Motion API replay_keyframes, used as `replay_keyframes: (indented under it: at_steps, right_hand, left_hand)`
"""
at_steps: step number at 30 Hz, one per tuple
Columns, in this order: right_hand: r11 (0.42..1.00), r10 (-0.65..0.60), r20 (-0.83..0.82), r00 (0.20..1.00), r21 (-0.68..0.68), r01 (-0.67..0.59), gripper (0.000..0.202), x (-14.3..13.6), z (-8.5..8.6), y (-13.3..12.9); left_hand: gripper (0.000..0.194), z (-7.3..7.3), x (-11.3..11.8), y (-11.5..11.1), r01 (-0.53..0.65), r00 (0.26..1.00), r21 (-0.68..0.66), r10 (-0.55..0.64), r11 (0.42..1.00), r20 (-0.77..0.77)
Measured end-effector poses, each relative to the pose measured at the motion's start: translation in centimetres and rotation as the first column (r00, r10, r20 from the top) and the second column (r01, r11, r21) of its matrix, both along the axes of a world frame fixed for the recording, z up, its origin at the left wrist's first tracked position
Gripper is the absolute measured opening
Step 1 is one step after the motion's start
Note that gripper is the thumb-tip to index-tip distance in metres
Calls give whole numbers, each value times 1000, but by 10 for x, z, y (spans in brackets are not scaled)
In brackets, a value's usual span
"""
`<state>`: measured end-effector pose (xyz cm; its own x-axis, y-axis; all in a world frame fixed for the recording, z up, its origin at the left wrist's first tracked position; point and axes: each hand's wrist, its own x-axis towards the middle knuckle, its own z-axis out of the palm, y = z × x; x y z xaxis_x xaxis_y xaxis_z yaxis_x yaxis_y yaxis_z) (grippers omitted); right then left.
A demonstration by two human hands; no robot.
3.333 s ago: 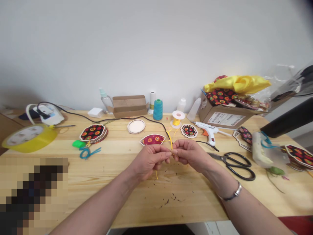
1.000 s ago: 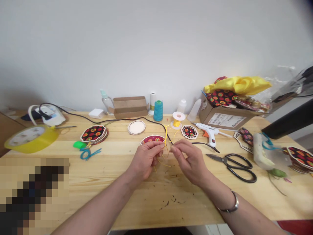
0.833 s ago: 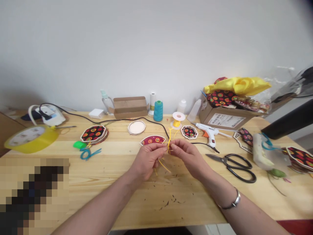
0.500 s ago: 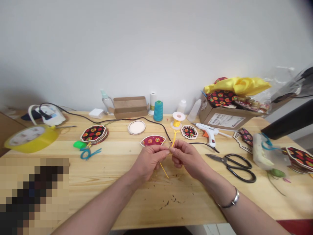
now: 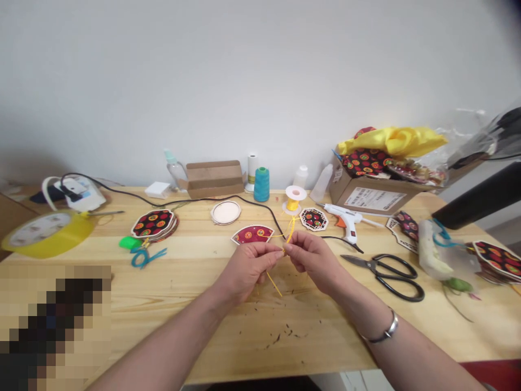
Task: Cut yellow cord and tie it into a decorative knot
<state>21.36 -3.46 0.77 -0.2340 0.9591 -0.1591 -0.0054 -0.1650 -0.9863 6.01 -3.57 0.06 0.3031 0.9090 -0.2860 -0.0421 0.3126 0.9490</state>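
A yellow cord [image 5: 290,231] runs from a white spool [image 5: 293,203] down to my fingertips. My left hand [image 5: 250,267] pinches the cord between thumb and forefinger, and a loose end hangs below it over the table. Almost touching it, my right hand [image 5: 309,253] is also closed on the cord, thumb against forefinger. Just behind the hands lies a fan-shaped red fabric piece [image 5: 253,234] with a pale rim; a thin yellow strand reaches from it toward the cord. An octagonal patterned piece [image 5: 313,219] rests right of the spool.
Black-handled scissors [image 5: 386,276] and a white glue gun [image 5: 345,218] lie at right, before a cardboard box [image 5: 366,196] of fabric. Teal thread [image 5: 261,184] stands behind. Stacked patterned pieces [image 5: 153,224], blue cord [image 5: 143,257] and yellow tape [image 5: 44,233] are at left.
Both hands stay pinched on the yellow cord, with the right fingers shifted slightly at the grip. The whole view has moved a little, so things sit slightly further left.
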Motion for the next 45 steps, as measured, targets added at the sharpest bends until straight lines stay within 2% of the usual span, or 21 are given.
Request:
replay_keyframes:
  at_steps: [6,10,16,22,27,29,31,34,37,40,43,45]
  right_hand:
    - [999,37,-15,999,-24,-37,30,2,3,0]
    - [997,70,33,997,-28,-69,27,4,3,1]
    - [999,38,87,995,-7,-37,23,4,-2,4]
    - [994,51,212,976,83,-70,19,4,-4,4]
    - [966,-24,392,920,247,-80,19,5,-5,4]
    - [940,-78,462,883,328,-89,19,6,-6,4]
    - [911,-138,519,843,400,-97,17,7,-7,4]
    - [885,-206,587,783,454,-107,13,6,-9,4]
    - [876,-240,627,741,468,-113,11,5,-9,4]
    - [874,-246,601,760,476,-94,12,5,-10,3]
    - [884,-219,505,835,464,-49,14,6,-10,2]
    - [912,-178,416,892,410,-9,14,5,-10,2]
  left_hand:
    - [21,0,-1,1,-13,1000,2,13,1000,-16]
    - [21,0,-1,1,-21,1000,-5,21,1000,-17]
    - [21,-1,-1,-2,-6,1000,-5,6,1000,-22]
    - [17,0,-1,-2,20,1000,-4,-20,1000,-6]
    - [26,1,-2,0,-30,999,1,30,1000,-33]
    - [28,1,-2,2,-72,990,52,78,996,-116]
    - [23,1,-3,3,-89,969,162,123,983,-213]
    - [17,1,-3,5,-56,945,321,153,945,-287]
    - [17,1,-3,4,0,941,383,130,924,-314]
    - [15,-1,-3,2,30,944,414,110,910,-312]
    - [12,-3,-1,-2,75,958,393,43,916,-284]
    - [11,-5,1,-3,96,969,364,-3,927,-247]
